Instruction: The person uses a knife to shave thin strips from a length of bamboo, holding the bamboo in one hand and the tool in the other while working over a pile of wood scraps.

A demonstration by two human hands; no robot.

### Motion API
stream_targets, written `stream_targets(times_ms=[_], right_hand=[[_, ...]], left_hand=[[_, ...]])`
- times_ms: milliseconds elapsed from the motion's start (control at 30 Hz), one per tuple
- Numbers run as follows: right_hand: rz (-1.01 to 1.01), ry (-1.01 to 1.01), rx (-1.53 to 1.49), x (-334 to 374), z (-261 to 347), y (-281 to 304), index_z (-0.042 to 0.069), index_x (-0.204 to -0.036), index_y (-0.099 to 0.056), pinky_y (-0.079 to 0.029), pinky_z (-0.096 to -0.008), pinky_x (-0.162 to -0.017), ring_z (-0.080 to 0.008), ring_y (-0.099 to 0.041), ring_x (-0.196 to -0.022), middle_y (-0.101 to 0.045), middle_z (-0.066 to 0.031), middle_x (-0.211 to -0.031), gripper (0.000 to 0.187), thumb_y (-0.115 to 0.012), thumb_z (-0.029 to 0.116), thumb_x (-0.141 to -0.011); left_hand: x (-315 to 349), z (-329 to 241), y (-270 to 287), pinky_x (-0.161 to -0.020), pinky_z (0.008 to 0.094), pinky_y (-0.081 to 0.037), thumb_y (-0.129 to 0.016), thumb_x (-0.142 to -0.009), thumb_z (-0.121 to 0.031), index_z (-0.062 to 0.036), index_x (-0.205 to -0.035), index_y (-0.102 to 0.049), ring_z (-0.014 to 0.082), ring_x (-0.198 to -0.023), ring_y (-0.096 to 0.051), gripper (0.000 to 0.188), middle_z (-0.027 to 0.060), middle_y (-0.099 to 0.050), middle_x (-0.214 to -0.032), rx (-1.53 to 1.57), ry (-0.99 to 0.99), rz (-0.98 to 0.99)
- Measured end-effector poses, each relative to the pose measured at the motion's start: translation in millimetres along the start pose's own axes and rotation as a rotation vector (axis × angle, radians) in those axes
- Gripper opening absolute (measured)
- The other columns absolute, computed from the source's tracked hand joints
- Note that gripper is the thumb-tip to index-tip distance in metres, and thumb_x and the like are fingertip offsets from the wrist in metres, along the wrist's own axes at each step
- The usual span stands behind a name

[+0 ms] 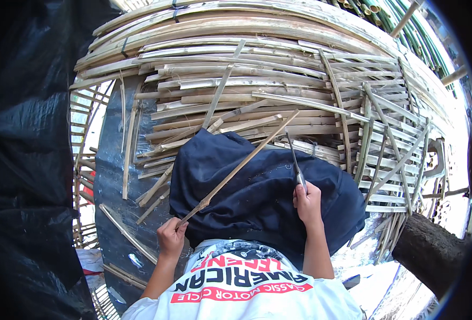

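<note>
My left hand (pixel 171 236) is closed round the near end of a thin bamboo strip (pixel 239 167). The strip slants up and to the right over my lap, and its far end reaches over the stacked bamboo. In my right hand (pixel 307 202) is a knife (pixel 294 158), gripped by its handle with the narrow blade pointing away from me. Strip and blade are apart. A dark cloth (pixel 220 173) covers my lap beneath both hands.
Split bamboo slats (pixel 246 80) lie piled in front of me. At the right stands a lattice of bamboo strips (pixel 385 138), with a dark log (pixel 430 250) nearer. Black sheeting (pixel 28 160) hangs at the left. Loose strips (pixel 126 154) lie on a dark sheet (pixel 108 186).
</note>
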State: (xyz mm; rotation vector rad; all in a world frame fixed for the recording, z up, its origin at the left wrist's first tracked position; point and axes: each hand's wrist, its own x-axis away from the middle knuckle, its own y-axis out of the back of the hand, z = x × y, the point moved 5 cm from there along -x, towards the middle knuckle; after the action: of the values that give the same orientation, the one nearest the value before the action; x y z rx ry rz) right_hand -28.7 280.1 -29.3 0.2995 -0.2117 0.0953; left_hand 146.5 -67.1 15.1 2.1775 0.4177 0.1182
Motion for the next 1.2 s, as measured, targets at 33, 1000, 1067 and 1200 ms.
stream_targets(times_ms=[33, 1000, 1067, 1200], right_hand=[[0.027, 0.011, -0.053, 1.6, 4.9, 1.8, 0.003, -0.067, -0.050, -0.036, -0.0270, -0.046, -0.0096, -0.047, -0.047, -0.047, -0.0016, -0.053, 0.052, -0.058, 0.048, -0.092], [0.311, 0.106, -0.749, -0.3, -3.5, 7.6, 0.004, -0.072, -0.049, -0.051, -0.0257, -0.055, -0.0168, -0.063, -0.065, -0.063, -0.0138, -0.085, 0.028, -0.076, -0.002, -0.070], [0.276, 0.090, -0.756, 3.7, 9.5, 4.6, 0.004, -0.072, -0.049, -0.052, -0.0270, -0.056, -0.0192, -0.065, -0.072, -0.063, -0.0163, -0.091, 0.028, -0.076, -0.002, -0.069], [0.166, 0.068, -0.835, 4.8, 12.4, 5.5, 0.004, -0.076, -0.047, -0.055, -0.0288, -0.057, -0.0263, -0.067, -0.087, -0.062, -0.0238, -0.102, 0.025, -0.071, -0.003, -0.075]], left_hand=[[-3.8, -4.4, 0.4, -0.051, 0.0412, -0.040, -0.062, -0.090, -0.034, -0.0024, -0.070, -0.053, 0.0373, -0.059, -0.056, 0.039, 0.0154, -0.054, -0.063, -0.006, -0.025, 0.008], [-127.5, -209.1, -127.6, -0.065, 0.0308, -0.043, -0.041, -0.100, -0.043, -0.0107, -0.083, -0.044, 0.0127, -0.060, -0.044, 0.036, -0.0002, -0.041, -0.064, 1.670, 0.044, 0.249], [-133.5, -213.6, -134.8, -0.070, 0.0327, -0.046, -0.041, -0.101, -0.041, -0.0099, -0.086, -0.047, 0.0145, -0.063, -0.049, 0.035, 0.0013, -0.046, -0.066, 1.684, 0.008, 0.179], [-122.6, -207.2, -142.3, -0.086, 0.0382, -0.050, -0.043, -0.101, -0.034, -0.0044, -0.097, -0.054, 0.0211, -0.086, -0.063, 0.032, 0.0116, -0.063, -0.087, 1.613, -0.050, 0.107]])
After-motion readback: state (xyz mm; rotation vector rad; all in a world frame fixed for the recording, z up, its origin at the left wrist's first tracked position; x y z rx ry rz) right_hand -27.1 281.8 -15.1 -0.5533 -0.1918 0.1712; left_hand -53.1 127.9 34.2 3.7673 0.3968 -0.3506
